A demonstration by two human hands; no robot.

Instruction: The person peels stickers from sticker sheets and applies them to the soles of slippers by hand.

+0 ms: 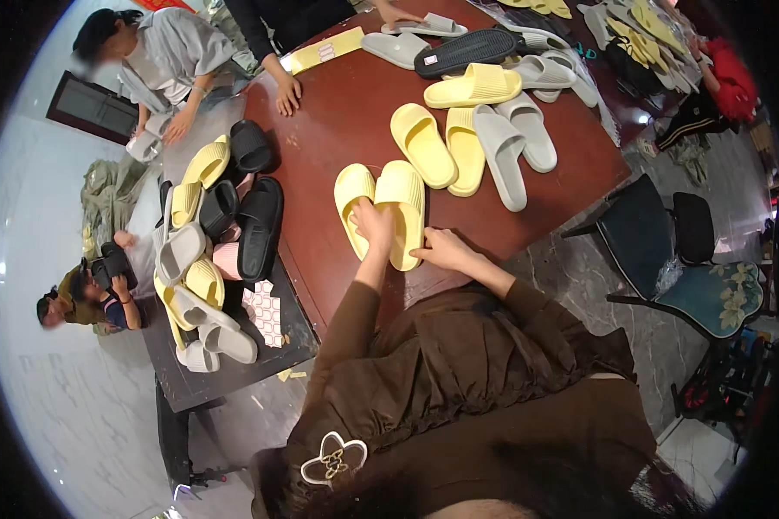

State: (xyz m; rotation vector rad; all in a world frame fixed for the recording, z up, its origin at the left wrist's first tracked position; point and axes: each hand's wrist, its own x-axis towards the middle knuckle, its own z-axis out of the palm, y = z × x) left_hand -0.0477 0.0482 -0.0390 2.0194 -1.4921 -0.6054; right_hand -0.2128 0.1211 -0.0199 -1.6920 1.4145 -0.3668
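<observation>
A pair of yellow slide slippers lies side by side in front of me on the red-brown table, toes pointing away. My left hand (pixel 374 227) grips the inner edge of the left yellow slipper (pixel 353 185), where the two meet; its fingertips are partly hidden. At the outer edge of the right yellow slipper (pixel 403 183), near the heel, the fingers of my right hand (pixel 446 251) are closed on the sole. Just beyond, to the right, rest another yellow pair (pixel 424 145) and a grey pair of slippers (pixel 502 156).
Yellow, grey and black slippers (pixel 203 233) crowd a dark side table (pixel 177 381) at left. Beyond the red-brown table (pixel 320 147), a co-worker's hand (pixel 287 93) rests near a yellow card (pixel 325 50). More slippers (pixel 467 52) lie far right. A chair (pixel 636 233) stands at right.
</observation>
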